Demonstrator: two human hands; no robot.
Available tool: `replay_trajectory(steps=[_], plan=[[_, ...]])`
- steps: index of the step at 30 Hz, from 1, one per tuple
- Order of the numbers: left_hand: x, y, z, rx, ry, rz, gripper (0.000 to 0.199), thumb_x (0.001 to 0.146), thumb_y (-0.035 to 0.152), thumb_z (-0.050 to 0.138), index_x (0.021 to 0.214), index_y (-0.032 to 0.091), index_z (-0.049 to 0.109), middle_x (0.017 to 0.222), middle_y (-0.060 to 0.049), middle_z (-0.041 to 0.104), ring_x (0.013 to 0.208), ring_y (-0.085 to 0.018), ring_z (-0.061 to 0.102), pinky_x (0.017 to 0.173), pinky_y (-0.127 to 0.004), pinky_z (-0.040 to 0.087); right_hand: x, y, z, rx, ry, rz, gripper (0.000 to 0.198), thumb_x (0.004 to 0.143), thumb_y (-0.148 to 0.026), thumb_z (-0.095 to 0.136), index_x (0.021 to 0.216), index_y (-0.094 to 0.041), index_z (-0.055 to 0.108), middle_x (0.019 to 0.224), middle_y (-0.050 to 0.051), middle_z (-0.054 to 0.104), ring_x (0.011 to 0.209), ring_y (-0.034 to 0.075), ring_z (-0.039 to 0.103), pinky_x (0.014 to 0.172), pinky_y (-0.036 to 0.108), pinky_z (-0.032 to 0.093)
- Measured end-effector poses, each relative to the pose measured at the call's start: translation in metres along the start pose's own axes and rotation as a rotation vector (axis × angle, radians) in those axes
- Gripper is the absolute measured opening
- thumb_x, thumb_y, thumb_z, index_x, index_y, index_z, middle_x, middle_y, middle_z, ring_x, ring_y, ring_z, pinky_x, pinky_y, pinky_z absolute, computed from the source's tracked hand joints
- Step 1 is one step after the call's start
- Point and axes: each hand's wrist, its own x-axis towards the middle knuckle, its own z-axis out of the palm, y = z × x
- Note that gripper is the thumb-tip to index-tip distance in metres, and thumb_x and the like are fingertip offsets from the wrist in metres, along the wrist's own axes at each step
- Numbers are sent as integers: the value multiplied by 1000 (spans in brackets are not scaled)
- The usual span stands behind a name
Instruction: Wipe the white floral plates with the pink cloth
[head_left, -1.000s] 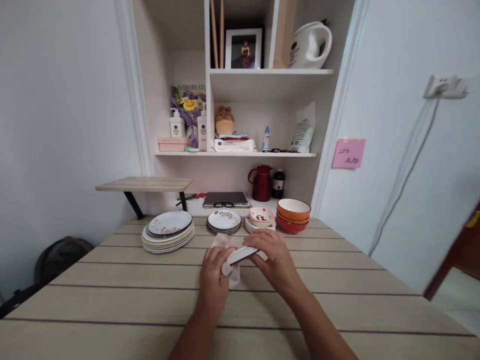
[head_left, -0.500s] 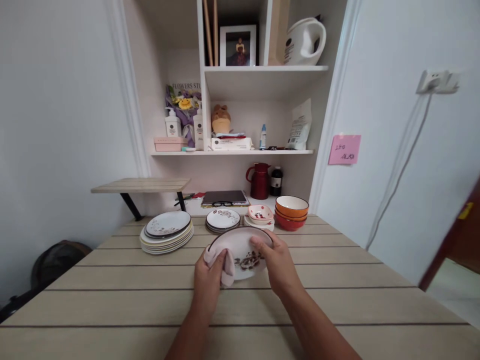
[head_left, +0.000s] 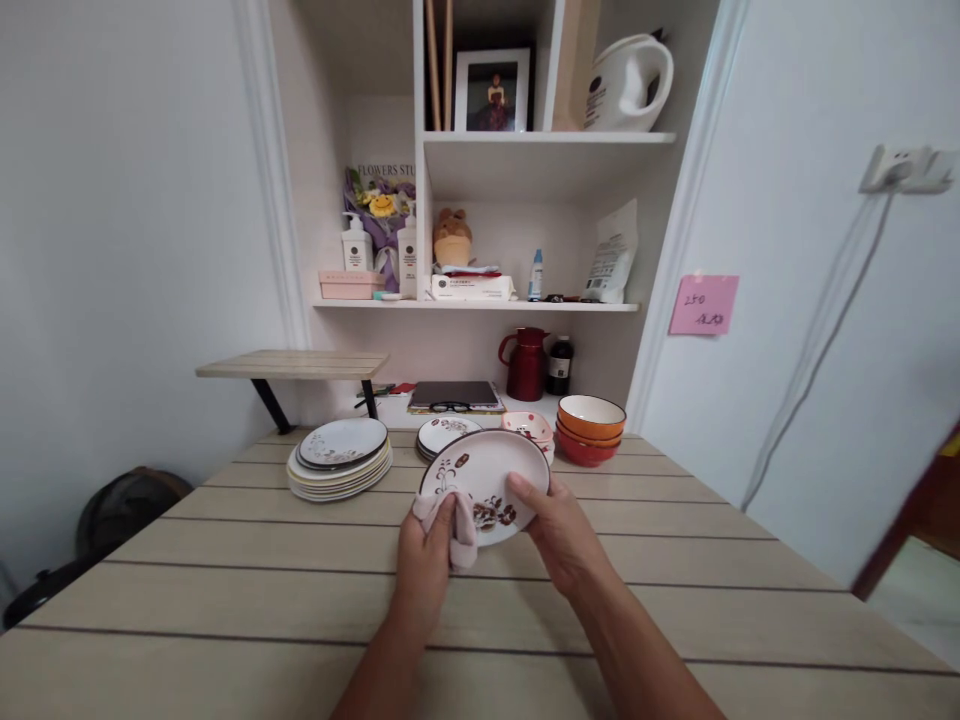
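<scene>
A white plate (head_left: 480,470) with a dark rim and brown flower print is held tilted above the table, its upper face turned towards me. My left hand (head_left: 426,555) is closed on a pale pink cloth (head_left: 463,532), pinching it over the plate's lower left edge. On the opposite edge my right hand (head_left: 561,530) grips the plate, thumb on the face and fingers behind it, where they are mostly hidden. Behind the plate, partly covered by it, stand a stack of small plates (head_left: 445,434) and some pink patterned bowls (head_left: 526,426).
Stacked larger plates (head_left: 342,444) sit at the table's (head_left: 315,580) back left, near a small raised shelf (head_left: 292,364). Orange and red bowls (head_left: 591,430) are stacked at the back right. Behind them stand a red jug (head_left: 526,364) and a dark bottle (head_left: 559,366).
The plate has tipped up so more of its printed face shows, and it now hides more of the pink bowls. Both hands keep their hold. The whole view has shifted slightly.
</scene>
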Motion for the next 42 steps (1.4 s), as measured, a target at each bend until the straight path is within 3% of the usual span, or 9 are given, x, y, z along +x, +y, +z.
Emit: replay_trajectory(steps=[5,8,10,14,21,27,30,34,42], plan=[[4,1,-5,159,-167,208,25,77,40,66,87,18,69,83,-5,70,80,-20,64,75,-27,48,-1,-21,-10,-525,35,-439,33,69,-34,76,99,-24,70,104,5,72,99,25,62,88,38,47],[6,-2,-8,312,-216,381,17,82,33,61,90,19,68,88,-6,67,87,-21,62,78,-28,47,-2,-27,-12,-753,-15,-603,19,74,-30,71,92,-26,73,100,4,72,98,25,62,92,39,44],[7,-3,-10,398,-215,504,16,83,28,57,92,20,68,92,-7,66,91,-22,61,82,-31,47,-3,-29,-13,-850,-99,-606,12,75,-29,69,86,-26,73,89,3,73,88,24,63,83,36,46],[6,-2,-10,476,-268,656,15,83,26,58,92,23,69,90,-7,68,90,-22,61,84,-34,47,-2,-34,-19,-908,-256,-437,5,73,-27,69,76,-25,72,72,0,69,69,19,59,65,29,43],[1,-4,-5,339,-196,406,16,80,32,63,91,22,69,86,-5,70,80,-20,64,77,-28,48,0,-40,-29,-692,-304,-132,14,66,-31,75,67,-19,68,63,-2,63,62,15,52,55,23,38],[-1,-1,-4,276,-178,304,19,74,36,68,87,21,69,86,-4,70,79,-20,64,72,-26,49,-2,-37,-25,-704,-365,-100,16,71,-35,72,77,-20,73,74,0,69,72,18,58,64,26,44],[1,2,-5,171,-105,176,26,73,41,70,86,19,67,80,-3,70,74,-18,64,67,-25,49,-3,-28,-18,-644,-302,-110,21,72,-38,71,82,-19,74,81,2,72,75,20,62,67,29,48],[9,0,-8,-54,0,-4,41,68,46,75,94,16,65,85,-4,71,75,-17,66,70,-27,52,-5,-10,-5,-349,-205,18,34,71,-42,73,93,-16,72,84,7,75,72,24,68,64,34,53],[5,-6,1,-264,-69,-165,57,68,47,77,112,14,62,109,-13,71,96,-24,68,84,-32,53,-3,8,7,93,139,134,53,65,-39,80,108,-11,67,90,13,77,72,24,72,65,32,59]])
